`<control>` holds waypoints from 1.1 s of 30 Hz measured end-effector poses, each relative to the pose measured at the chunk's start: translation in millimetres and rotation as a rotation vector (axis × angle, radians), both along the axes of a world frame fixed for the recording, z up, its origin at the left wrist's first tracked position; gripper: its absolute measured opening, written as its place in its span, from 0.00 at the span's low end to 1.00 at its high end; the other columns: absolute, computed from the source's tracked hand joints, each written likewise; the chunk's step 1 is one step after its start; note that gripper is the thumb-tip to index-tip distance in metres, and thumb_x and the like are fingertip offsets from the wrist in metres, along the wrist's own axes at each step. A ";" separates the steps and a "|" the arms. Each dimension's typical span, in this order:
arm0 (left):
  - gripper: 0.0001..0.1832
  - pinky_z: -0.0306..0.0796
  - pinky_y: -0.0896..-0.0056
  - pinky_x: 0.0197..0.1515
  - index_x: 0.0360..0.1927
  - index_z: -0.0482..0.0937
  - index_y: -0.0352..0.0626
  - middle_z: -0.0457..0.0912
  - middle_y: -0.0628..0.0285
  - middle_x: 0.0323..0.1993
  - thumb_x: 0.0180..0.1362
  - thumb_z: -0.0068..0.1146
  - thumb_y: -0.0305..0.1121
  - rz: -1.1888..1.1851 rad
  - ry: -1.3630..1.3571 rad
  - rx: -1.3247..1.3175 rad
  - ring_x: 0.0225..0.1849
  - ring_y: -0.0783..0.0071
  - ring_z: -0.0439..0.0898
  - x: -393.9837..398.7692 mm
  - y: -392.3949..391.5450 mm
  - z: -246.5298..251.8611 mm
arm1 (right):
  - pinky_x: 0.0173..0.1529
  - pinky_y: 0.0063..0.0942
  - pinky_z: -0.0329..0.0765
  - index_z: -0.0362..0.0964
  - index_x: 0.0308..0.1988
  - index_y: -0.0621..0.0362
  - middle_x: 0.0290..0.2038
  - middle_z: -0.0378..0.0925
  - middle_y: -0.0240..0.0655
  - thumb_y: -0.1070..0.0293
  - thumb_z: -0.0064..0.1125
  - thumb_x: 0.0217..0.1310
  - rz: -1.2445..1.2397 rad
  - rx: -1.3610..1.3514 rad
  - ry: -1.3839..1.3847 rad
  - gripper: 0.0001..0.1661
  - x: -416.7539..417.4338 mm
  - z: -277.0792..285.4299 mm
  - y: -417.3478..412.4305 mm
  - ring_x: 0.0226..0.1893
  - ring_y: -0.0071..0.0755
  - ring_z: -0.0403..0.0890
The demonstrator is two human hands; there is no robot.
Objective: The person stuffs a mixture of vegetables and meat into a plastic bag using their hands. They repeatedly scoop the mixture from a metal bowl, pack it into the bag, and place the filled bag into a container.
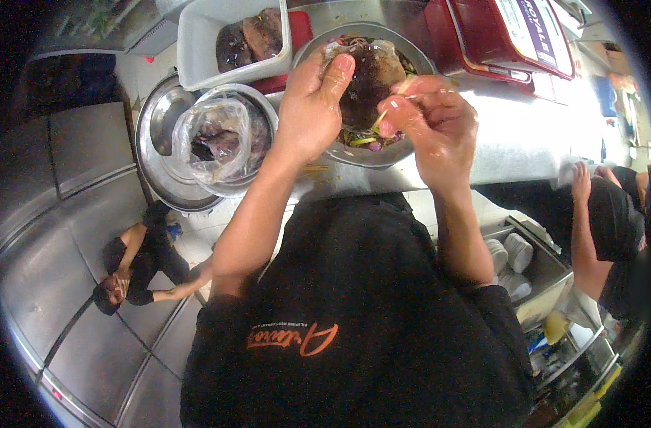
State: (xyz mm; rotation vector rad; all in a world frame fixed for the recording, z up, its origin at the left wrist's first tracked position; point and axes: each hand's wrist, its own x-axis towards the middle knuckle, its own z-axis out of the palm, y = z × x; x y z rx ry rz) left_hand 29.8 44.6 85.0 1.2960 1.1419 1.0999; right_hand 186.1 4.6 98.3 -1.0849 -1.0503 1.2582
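My left hand grips a dark, wet, mottled squid body, its thumb lying along the near face. Beneath it is a round metal bowl holding a chopped vegetable mix with green, purple and orange bits. On the squid's right edge, my right hand pinches a thin wooden pick between thumb and fingers. A second pale stick shows between its upper fingers. Whether the pick pierces the flesh is unclear.
A white plastic tub holds more squid. Below it, a clear plastic bag of dark scraps rests in a metal basin. Red containers stand at right. Loose sticks lie on the steel counter. People are at left and right.
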 end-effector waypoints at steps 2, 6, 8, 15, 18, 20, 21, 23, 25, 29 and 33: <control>0.19 0.69 0.68 0.51 0.50 0.75 0.34 0.82 0.58 0.42 0.70 0.46 0.42 0.026 -0.059 -0.017 0.44 0.70 0.76 1.5 -2.0 0.2 | 0.33 0.23 0.80 0.73 0.37 0.67 0.31 0.83 0.43 0.78 0.63 0.58 -0.130 0.074 0.063 0.06 -4.7 6.3 -1.2 0.26 0.28 0.82; 0.18 0.69 0.70 0.51 0.51 0.74 0.35 0.81 0.58 0.43 0.70 0.47 0.41 0.057 -0.071 -0.044 0.45 0.73 0.76 5.3 -14.6 18.4 | 0.42 0.27 0.83 0.72 0.37 0.67 0.35 0.82 0.46 0.83 0.65 0.55 -0.250 0.291 0.027 0.10 -14.7 11.2 -6.4 0.36 0.33 0.85; 0.17 0.69 0.71 0.51 0.52 0.74 0.35 0.81 0.58 0.43 0.70 0.47 0.39 0.052 -0.088 -0.086 0.45 0.74 0.76 6.8 -15.2 18.2 | 0.42 0.26 0.83 0.72 0.38 0.67 0.39 0.82 0.48 0.85 0.65 0.53 -0.319 0.443 -0.097 0.13 -19.0 -2.5 -7.4 0.39 0.33 0.84; 0.18 0.69 0.72 0.51 0.52 0.73 0.34 0.81 0.59 0.43 0.70 0.47 0.39 0.085 -0.103 0.046 0.45 0.75 0.76 12.0 -24.1 37.3 | 0.40 0.28 0.82 0.69 0.33 0.64 0.37 0.83 0.48 0.83 0.66 0.52 -0.457 0.595 -0.248 0.11 -30.3 -4.1 -4.8 0.36 0.39 0.87; 0.18 0.69 0.72 0.51 0.52 0.73 0.34 0.81 0.59 0.44 0.70 0.47 0.39 0.134 -0.117 0.074 0.44 0.75 0.76 13.7 -25.7 38.8 | 0.38 0.27 0.82 0.70 0.31 0.64 0.35 0.84 0.49 0.83 0.67 0.51 -0.468 0.652 -0.276 0.11 -32.4 -4.8 -4.2 0.35 0.40 0.87; 0.18 0.70 0.73 0.50 0.52 0.73 0.34 0.81 0.58 0.44 0.70 0.46 0.39 0.154 -0.106 0.096 0.44 0.75 0.76 13.6 -27.5 40.6 | 0.35 0.28 0.82 0.71 0.28 0.64 0.34 0.83 0.49 0.82 0.68 0.49 -0.432 0.672 -0.405 0.11 -29.4 1.6 -6.0 0.32 0.42 0.87; 0.18 0.70 0.72 0.50 0.52 0.74 0.34 0.81 0.58 0.44 0.70 0.46 0.38 0.157 -0.093 0.120 0.44 0.75 0.76 13.4 -27.3 41.6 | 0.34 0.28 0.81 0.71 0.28 0.64 0.34 0.83 0.49 0.82 0.68 0.49 -0.427 0.704 -0.432 0.11 -28.5 3.8 -4.8 0.31 0.43 0.86; 0.16 0.70 0.74 0.48 0.51 0.75 0.34 0.81 0.60 0.42 0.70 0.48 0.38 0.182 -0.121 0.142 0.42 0.77 0.76 16.4 -26.5 41.7 | 0.33 0.28 0.81 0.71 0.27 0.64 0.34 0.83 0.48 0.81 0.68 0.48 -0.416 0.768 -0.486 0.11 -28.2 6.0 -2.1 0.30 0.43 0.86; 0.15 0.70 0.78 0.44 0.47 0.78 0.36 0.81 0.64 0.39 0.69 0.51 0.38 0.232 -0.200 0.134 0.38 0.80 0.75 21.6 -26.6 40.5 | 0.33 0.29 0.81 0.71 0.26 0.64 0.34 0.83 0.47 0.81 0.68 0.48 -0.426 0.787 -0.515 0.10 -26.9 5.1 -0.8 0.30 0.43 0.85; 0.15 0.70 0.73 0.49 0.48 0.75 0.31 0.81 0.56 0.43 0.70 0.47 0.35 0.233 -0.010 0.183 0.44 0.74 0.77 23.1 -26.6 40.7 | 0.34 0.30 0.81 0.72 0.25 0.65 0.33 0.83 0.46 0.82 0.67 0.47 -0.418 0.831 -0.567 0.09 -24.2 3.5 2.6 0.30 0.42 0.84; 0.13 0.71 0.73 0.49 0.48 0.75 0.32 0.82 0.55 0.42 0.69 0.49 0.32 0.305 -0.080 0.272 0.43 0.73 0.78 32.8 -28.5 29.3 | 0.35 0.33 0.81 0.72 0.25 0.65 0.32 0.82 0.44 0.82 0.67 0.46 -0.432 0.827 -0.535 0.08 -27.0 2.2 7.5 0.30 0.43 0.83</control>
